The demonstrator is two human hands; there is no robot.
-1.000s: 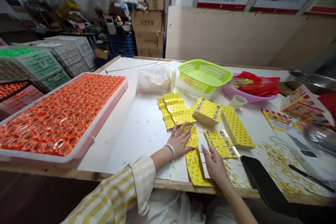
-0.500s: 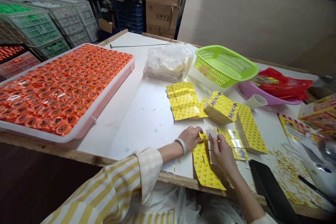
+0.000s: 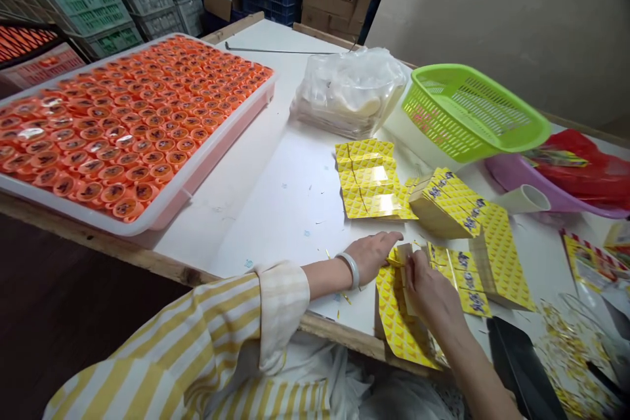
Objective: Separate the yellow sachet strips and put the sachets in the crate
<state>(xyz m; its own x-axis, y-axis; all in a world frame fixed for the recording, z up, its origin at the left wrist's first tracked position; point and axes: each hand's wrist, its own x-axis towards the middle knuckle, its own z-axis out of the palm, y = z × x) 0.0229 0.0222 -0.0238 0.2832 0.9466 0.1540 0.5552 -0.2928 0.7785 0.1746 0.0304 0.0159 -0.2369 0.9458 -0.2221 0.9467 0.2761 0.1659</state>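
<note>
A long yellow patterned card (image 3: 401, 325) lies at the table's front edge and hangs slightly over it. My left hand (image 3: 371, 257) rests at its top end, fingers stretched out, beside a thin gold strip (image 3: 394, 261). My right hand (image 3: 433, 285) pinches a small folded card (image 3: 406, 275) that shows a pale inner side and stands on the yellow card. The right fingertips are partly hidden behind the hand. Right of it lie yellow cards with dark writing (image 3: 462, 275). Beyond my hands is a set of yellow cards (image 3: 371, 180), near a thick stack of them (image 3: 447, 203).
A tray of orange round pieces (image 3: 187, 193) fills the left side. At the back are a clear plastic bag (image 3: 349, 95), a green basket (image 3: 480, 111) and a purple basin (image 3: 516, 177). On the right lie a black flat object (image 3: 522, 364) and gold scraps (image 3: 566, 348).
The view has tilted down and shifted left. My left fingers have straightened from a pinch at the card's top. My right hand still grips the folded card, which is turned more edge-on.
</note>
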